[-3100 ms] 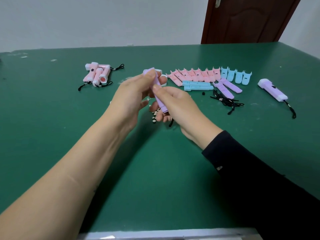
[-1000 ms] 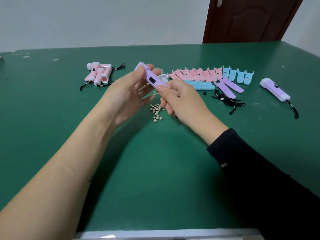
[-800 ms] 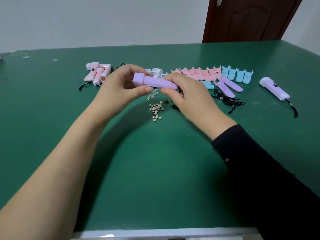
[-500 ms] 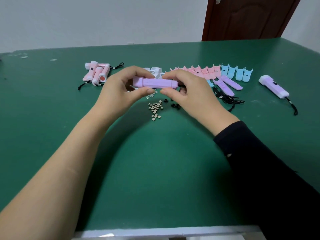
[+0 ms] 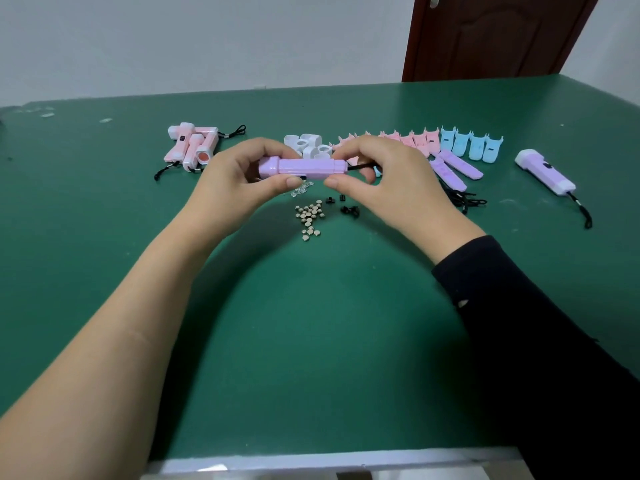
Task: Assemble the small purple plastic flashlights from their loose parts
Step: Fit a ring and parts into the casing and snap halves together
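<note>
A purple flashlight (image 5: 304, 167) is held level above the green table (image 5: 311, 323), head end to the left. My left hand (image 5: 235, 181) grips its head end between thumb and fingers. My right hand (image 5: 384, 174) pinches its tail end, where a black cord (image 5: 360, 167) sticks out. Two loose purple shell halves (image 5: 453, 168) lie to the right behind my right hand. A finished purple flashlight (image 5: 545, 172) with a black strap lies at the far right.
Small silver button cells (image 5: 310, 216) and black bits (image 5: 348, 209) lie under my hands. White head caps (image 5: 306, 145), pink shells (image 5: 412, 140) and blue shells (image 5: 471, 145) line the back. Pink finished flashlights (image 5: 192, 147) sit at the left, black cords (image 5: 464, 199) at the right.
The purple flashlight has turned from pointing up and away to lying level between both hands. My hands have moved apart to its two ends.
</note>
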The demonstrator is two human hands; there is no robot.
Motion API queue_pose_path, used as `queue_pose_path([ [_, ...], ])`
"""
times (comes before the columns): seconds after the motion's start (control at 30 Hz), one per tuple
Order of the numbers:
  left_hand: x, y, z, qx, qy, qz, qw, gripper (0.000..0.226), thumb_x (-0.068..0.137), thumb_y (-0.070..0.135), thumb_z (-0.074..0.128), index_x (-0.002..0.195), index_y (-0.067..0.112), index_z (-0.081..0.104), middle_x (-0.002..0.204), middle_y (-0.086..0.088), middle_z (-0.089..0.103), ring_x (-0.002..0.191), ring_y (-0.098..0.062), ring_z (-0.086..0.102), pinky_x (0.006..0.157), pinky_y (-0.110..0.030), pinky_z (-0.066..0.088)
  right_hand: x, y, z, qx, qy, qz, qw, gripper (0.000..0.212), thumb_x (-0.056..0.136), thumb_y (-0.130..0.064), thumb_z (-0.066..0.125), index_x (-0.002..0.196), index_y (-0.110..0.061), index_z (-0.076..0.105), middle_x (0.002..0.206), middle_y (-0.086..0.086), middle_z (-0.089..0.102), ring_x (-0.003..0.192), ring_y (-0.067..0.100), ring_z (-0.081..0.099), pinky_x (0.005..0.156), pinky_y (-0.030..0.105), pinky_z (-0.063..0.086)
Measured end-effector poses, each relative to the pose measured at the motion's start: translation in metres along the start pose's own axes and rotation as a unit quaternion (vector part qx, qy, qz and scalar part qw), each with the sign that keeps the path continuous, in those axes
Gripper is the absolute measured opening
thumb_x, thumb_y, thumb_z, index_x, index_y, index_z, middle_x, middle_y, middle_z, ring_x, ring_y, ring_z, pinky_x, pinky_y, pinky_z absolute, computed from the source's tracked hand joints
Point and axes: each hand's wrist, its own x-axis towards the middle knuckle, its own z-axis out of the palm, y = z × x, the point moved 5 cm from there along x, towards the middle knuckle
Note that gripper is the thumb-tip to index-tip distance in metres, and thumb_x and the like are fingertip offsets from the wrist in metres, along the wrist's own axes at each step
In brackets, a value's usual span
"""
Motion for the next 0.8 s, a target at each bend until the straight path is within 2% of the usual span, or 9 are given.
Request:
queue_pose_path([
  [0.1, 0.000, 0.001, 0.000, 0.010, -0.010, -0.009, 1.000, 0.015, 0.085, 0.018, 0.074, 0.096, 0.025, 0.067, 0.084, 0.013, 0.063, 0.072, 0.000, 0.054, 0.070, -0.010, 0.043, 0.001, -0.003, -0.001, -0.013, -0.005, -0.007, 1.000, 0.017, 0.084, -0.039, 0.070, 0.095, -0.027, 0.070, 0.080, 0.007, 0.058, 0.077, 0.016, 0.043, 0.076, 0.029, 0.037],
  [0.2, 0.000, -0.002, 0.000, 0.003, -0.023, -0.034, 0.999, 0.013, 0.085, 0.022, 0.075, 0.095, 0.026, 0.069, 0.083, 0.014, 0.066, 0.073, -0.003, 0.058, 0.073, -0.015, 0.046, 0.002, -0.002, 0.000, 0.008, -0.015, 0.009, 1.000, 0.013, 0.084, -0.038, 0.069, 0.090, -0.026, 0.069, 0.070, -0.003, 0.047, 0.075, 0.011, 0.039, 0.068, 0.018, 0.031],
  [0.37, 0.002, -0.003, 0.003, -0.081, -0.013, -0.070, 0.994, 0.019, 0.083, 0.032, 0.070, 0.101, 0.026, 0.068, 0.079, 0.014, 0.069, 0.072, -0.004, 0.061, 0.068, -0.017, 0.049, 0.002, 0.009, -0.001, 0.115, -0.032, 0.067, 0.991, 0.008, 0.088, -0.028, 0.069, 0.086, -0.020, 0.069, 0.041, -0.023, 0.042, 0.047, 0.000, 0.033, 0.048, 0.010, 0.026],
  [0.47, 0.003, -0.009, 0.007, -0.165, 0.011, -0.111, 0.980, 0.016, 0.085, 0.035, 0.064, 0.097, 0.026, 0.067, 0.082, 0.014, 0.070, 0.075, -0.004, 0.063, 0.074, -0.021, 0.051, 0.002, 0.012, -0.001, 0.156, -0.030, 0.089, 0.983, 0.007, 0.088, -0.027, 0.069, 0.084, -0.022, 0.067, 0.037, -0.021, 0.037, 0.043, 0.002, 0.030, 0.046, 0.009, 0.026],
  [0.53, 0.003, -0.010, 0.009, -0.171, 0.013, -0.121, 0.978, 0.015, 0.084, 0.035, 0.064, 0.095, 0.026, 0.067, 0.082, 0.014, 0.071, 0.077, -0.003, 0.064, 0.077, -0.022, 0.052, 0.001, 0.014, 0.000, 0.158, -0.037, 0.104, 0.981, 0.008, 0.088, -0.028, 0.068, 0.083, -0.022, 0.066, 0.040, -0.019, 0.037, 0.043, 0.001, 0.031, 0.046, 0.008, 0.026],
  [0.6, 0.003, -0.007, 0.009, -0.150, 0.016, -0.117, 0.982, 0.014, 0.085, 0.033, 0.065, 0.096, 0.025, 0.066, 0.083, 0.014, 0.071, 0.079, -0.003, 0.065, 0.079, -0.023, 0.052, 0.001, 0.016, 0.001, 0.137, -0.048, 0.108, 0.984, 0.009, 0.088, -0.031, 0.067, 0.088, -0.022, 0.068, 0.054, -0.018, 0.044, 0.053, -0.003, 0.039, 0.052, 0.007, 0.029],
  [0.67, 0.003, -0.002, 0.008, -0.111, 0.033, -0.099, 0.988, 0.008, 0.090, 0.026, 0.067, 0.097, 0.024, 0.066, 0.083, 0.013, 0.072, 0.079, -0.003, 0.066, 0.078, -0.026, 0.052, 0.002, 0.017, 0.003, 0.076, -0.063, 0.098, 0.990, 0.020, 0.088, -0.036, 0.065, 0.104, -0.024, 0.068, 0.090, -0.016, 0.060, 0.093, -0.001, 0.051, 0.079, 0.014, 0.037],
  [0.73, 0.003, 0.008, 0.007, -0.079, 0.051, -0.069, 0.993, 0.007, 0.090, 0.022, 0.069, 0.096, 0.024, 0.067, 0.083, 0.012, 0.072, 0.076, -0.003, 0.065, 0.074, -0.023, 0.052, 0.001, 0.014, 0.005, 0.008, -0.081, 0.086, 0.993, 0.038, 0.086, -0.041, 0.065, 0.122, -0.030, 0.060, 0.122, -0.012, 0.057, 0.125, 0.012, 0.038, 0.102, 0.031, 0.032],
  [0.8, 0.002, 0.018, 0.009, -0.058, 0.055, -0.038, 0.996, 0.009, 0.088, 0.022, 0.072, 0.096, 0.024, 0.068, 0.083, 0.013, 0.072, 0.075, -0.001, 0.065, 0.069, -0.014, 0.048, 0.000, 0.007, 0.008, 0.018, -0.084, 0.056, 0.995, 0.040, 0.086, -0.038, 0.066, 0.126, -0.031, 0.058, 0.123, -0.013, 0.059, 0.125, 0.013, 0.040, 0.106, 0.035, 0.033],
])
